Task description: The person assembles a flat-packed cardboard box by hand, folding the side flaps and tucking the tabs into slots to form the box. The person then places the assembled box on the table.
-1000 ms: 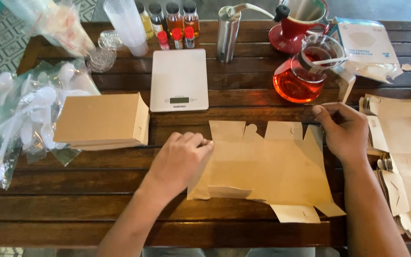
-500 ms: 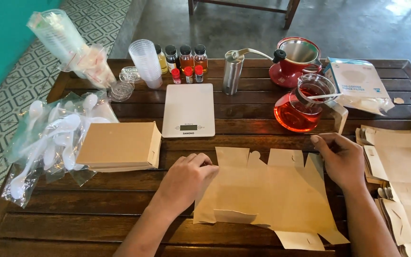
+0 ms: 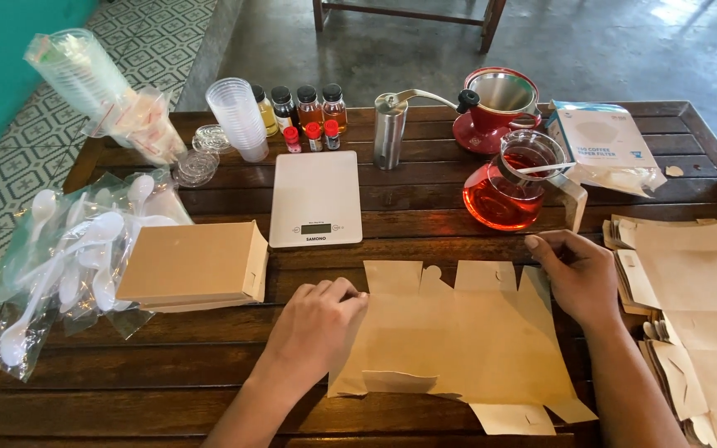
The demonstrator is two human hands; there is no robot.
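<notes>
A flat, unfolded brown cardboard box blank (image 3: 458,344) lies on the dark wooden table (image 3: 209,398) in front of me. My left hand (image 3: 317,323) rests knuckles-up on its left edge, fingers curled onto the cardboard. My right hand (image 3: 574,278) presses on the blank's upper right flap, fingers bent over it. A folded brown box (image 3: 192,264) sits to the left of my left hand.
A white kitchen scale (image 3: 315,199) stands behind the blank. A glass carafe of red liquid (image 3: 508,187), a red dripper (image 3: 495,104), a metal grinder (image 3: 390,131), small bottles (image 3: 304,112), plastic cups (image 3: 238,116), bagged plastic spoons (image 3: 68,257) and stacked brown blanks (image 3: 699,299) surround it.
The view has tilted up, showing more of the floor behind the table. Both hands stay on the cardboard blank almost unchanged.
</notes>
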